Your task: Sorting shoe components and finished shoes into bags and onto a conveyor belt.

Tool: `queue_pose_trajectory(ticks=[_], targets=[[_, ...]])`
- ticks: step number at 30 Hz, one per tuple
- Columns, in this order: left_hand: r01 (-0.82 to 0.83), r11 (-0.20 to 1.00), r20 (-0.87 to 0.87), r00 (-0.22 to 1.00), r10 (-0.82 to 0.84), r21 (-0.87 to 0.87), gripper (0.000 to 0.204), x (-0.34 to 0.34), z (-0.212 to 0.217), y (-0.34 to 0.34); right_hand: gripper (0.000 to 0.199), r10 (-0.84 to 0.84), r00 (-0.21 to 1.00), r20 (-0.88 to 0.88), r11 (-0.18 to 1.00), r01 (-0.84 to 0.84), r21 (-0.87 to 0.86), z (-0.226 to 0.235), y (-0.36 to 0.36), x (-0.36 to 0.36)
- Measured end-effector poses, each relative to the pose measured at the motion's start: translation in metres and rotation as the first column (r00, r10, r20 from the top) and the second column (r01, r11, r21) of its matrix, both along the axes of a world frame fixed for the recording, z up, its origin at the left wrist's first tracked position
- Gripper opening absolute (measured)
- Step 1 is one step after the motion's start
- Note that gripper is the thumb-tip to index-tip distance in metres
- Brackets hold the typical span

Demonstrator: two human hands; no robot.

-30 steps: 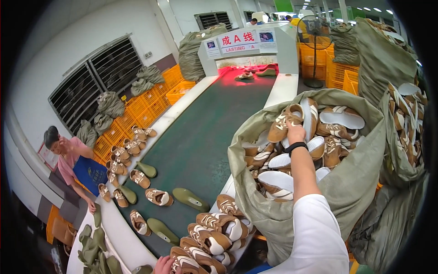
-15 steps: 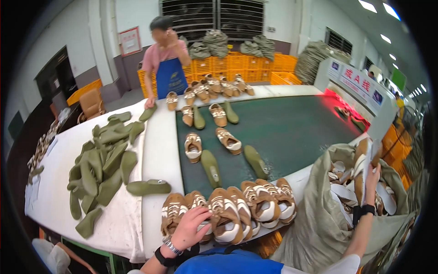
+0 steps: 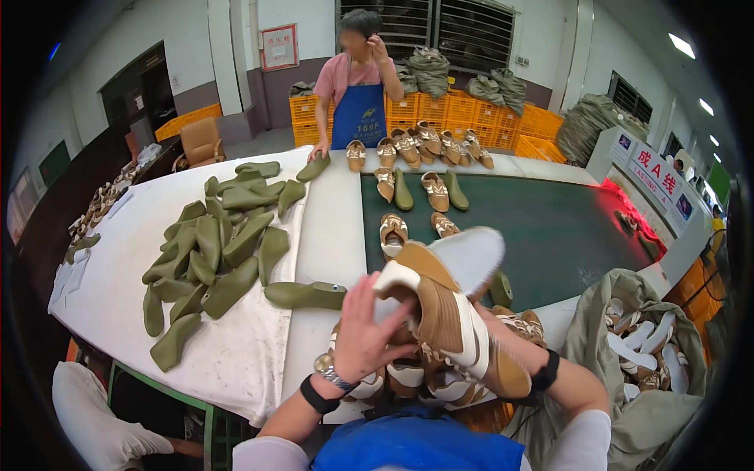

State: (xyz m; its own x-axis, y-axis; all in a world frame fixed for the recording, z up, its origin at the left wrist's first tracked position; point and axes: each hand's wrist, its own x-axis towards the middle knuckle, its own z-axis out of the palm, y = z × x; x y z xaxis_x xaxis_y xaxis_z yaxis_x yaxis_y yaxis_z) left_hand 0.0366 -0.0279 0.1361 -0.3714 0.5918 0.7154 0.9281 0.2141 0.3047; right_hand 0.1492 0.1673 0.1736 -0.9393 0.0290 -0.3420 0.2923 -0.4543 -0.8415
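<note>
My right hand [image 3: 503, 323], largely hidden behind them, grips a pair of brown-and-white sneaker uppers [image 3: 463, 334] in front of me. A pale, flat sole side [image 3: 470, 259] of one faces up and away. Close to the heel opening is my left hand [image 3: 367, 334], its fingers stretched and slightly blurred; whether it touches the upper is hard to tell. Beneath the held pair, a row of similar sneaker uppers [image 3: 404, 377] lines the table's near edge, partly covered. A single green shoe last [image 3: 305, 295] lies just beyond my left hand.
Green shoe lasts [image 3: 208, 243] are heaped on a white cloth [image 3: 243, 357] at left. A dark green conveyor belt [image 3: 542, 228] carries uppers and lasts. On the right stands an open sack [image 3: 620, 392] of uppers. Across the table, a person [image 3: 357, 94] touches a last.
My right hand has brought the pair of uppers from the sack to in front of me. My left hand has lifted off the row toward them. The view has turned toward the right-hand sack less.
</note>
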Motion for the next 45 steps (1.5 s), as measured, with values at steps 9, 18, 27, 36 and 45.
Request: queue_pose_trajectory(ticks=[9, 18, 27, 36, 45], targets=[[-0.031, 0.995, -0.042, 0.999, 0.027, -0.096, 0.084, -0.018, 0.045, -0.02, 0.051, 0.244, 0.967, -0.071, 0.97, -0.241, 0.04, -0.003, -0.008, -0.028], [-0.104, 0.994, 0.496, 0.865, 0.077, 0.026, 0.012, -0.059, 0.0, -0.014, 0.025, 0.12, 0.992, -0.048, 0.992, -0.122, -0.032, -0.015, 0.078, -0.039], [-0.253, 0.959, 0.726, 0.683, 0.083, 0.128, 0.023, -0.068, -0.036, -0.019, 0.034, -0.307, 0.917, -0.254, 0.948, 0.319, 0.008, -0.004, 0.089, -0.049], [0.003, 0.923, 0.917, 0.113, -0.383, 0.385, 0.028, -0.037, -0.045, 0.007, 0.036, -0.295, 0.918, -0.265, 0.954, 0.299, -0.025, -0.014, 0.039, -0.092], [-0.206, 0.671, 0.483, -0.55, -0.681, 0.712, 0.046, -0.033, -0.092, -0.001, 0.053, 0.104, 0.946, -0.307, 0.985, -0.055, 0.165, -0.004, 0.013, -0.065]])
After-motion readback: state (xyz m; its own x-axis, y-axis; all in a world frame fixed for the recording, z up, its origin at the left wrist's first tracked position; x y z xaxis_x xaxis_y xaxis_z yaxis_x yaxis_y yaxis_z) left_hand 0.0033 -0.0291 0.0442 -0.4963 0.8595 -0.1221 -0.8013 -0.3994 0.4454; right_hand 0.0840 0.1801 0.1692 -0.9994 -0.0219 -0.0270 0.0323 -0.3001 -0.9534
